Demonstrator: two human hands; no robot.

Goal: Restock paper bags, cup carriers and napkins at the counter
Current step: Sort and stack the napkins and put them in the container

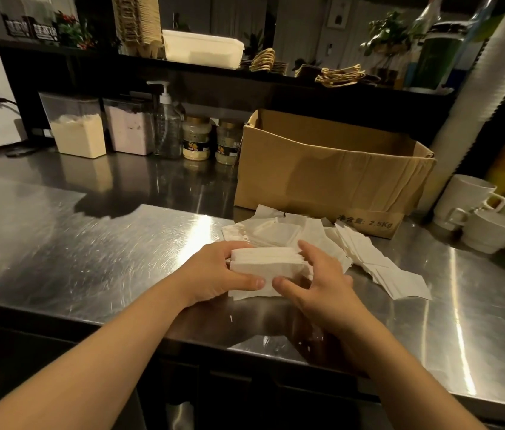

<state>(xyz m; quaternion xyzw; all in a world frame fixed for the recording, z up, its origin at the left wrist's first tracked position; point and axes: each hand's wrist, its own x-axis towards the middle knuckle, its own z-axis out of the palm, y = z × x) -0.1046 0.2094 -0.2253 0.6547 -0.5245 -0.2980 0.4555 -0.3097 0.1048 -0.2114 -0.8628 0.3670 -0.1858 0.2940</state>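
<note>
Just below the centre of the frame, on the steel table (74, 243): a thick block of white napkins (268, 265), square-edged, layers showing as fine lines along its top, bottom sheet sticking out toward the near edge. Held from both sides. Left hand (214, 274) curled round the left end, thumb laid across the front face. Right hand (316, 280) cupped on the right end, thumb on the front face close to the other thumb, fingers bent over the top corner. Both grips pressed on the block. Behind and to the right, loose napkins (369, 259) fanned out flat in an untidy spread, reaching toward the right of the frame. Further back, right of centre, an open cardboard box (322, 169), creased, standing just behind the loose sheets. At far right, white cups (487, 221) stacked.
</note>
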